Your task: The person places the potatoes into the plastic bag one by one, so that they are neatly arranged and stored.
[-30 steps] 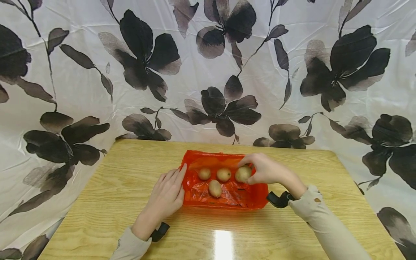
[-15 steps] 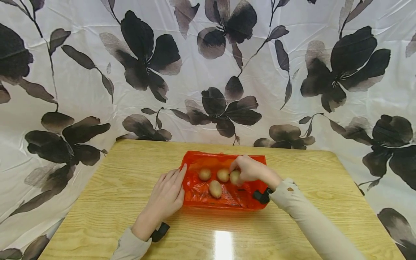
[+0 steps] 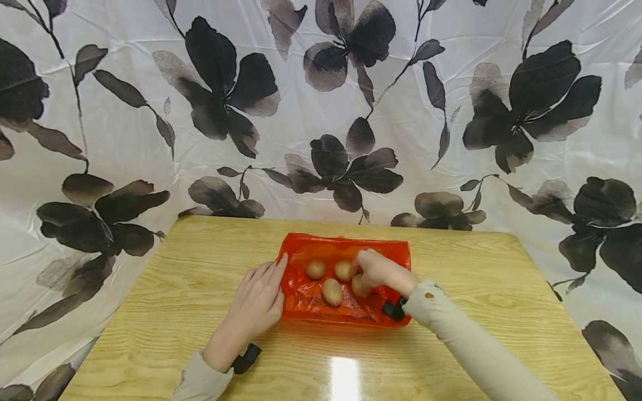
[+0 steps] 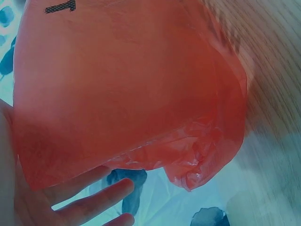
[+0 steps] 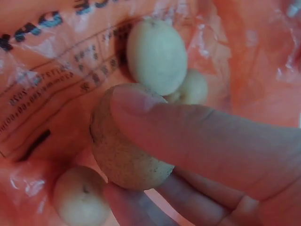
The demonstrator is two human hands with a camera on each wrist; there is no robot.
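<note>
A red plastic bag [image 3: 301, 306], spread open like a shallow tray, lies mid-table with several potatoes in it. My right hand [image 3: 373, 267] is inside, its thumb and fingers gripping a potato [image 5: 131, 141] low over the bag's floor. Around it are a left potato [image 3: 316, 269], a middle one [image 3: 343, 270] partly behind my fingers, and a front one [image 3: 331, 292]. My left hand [image 3: 258, 295] rests at the bag's left side, fingers straight, index fingertip touching the rim. In the left wrist view the bag's wall [image 4: 117, 84] hides part of that hand.
The wooden table [image 3: 200, 250] extends on all sides of the bag. Behind it hangs a white cloth [image 3: 281, 122] with dark flowers. A black strap piece [image 3: 393, 310] at my right wrist overlaps the bag's front right part.
My right hand has carried its potato leftward from the bag's right end to near the middle potato, then slightly lower. My left hand has stayed put.
</note>
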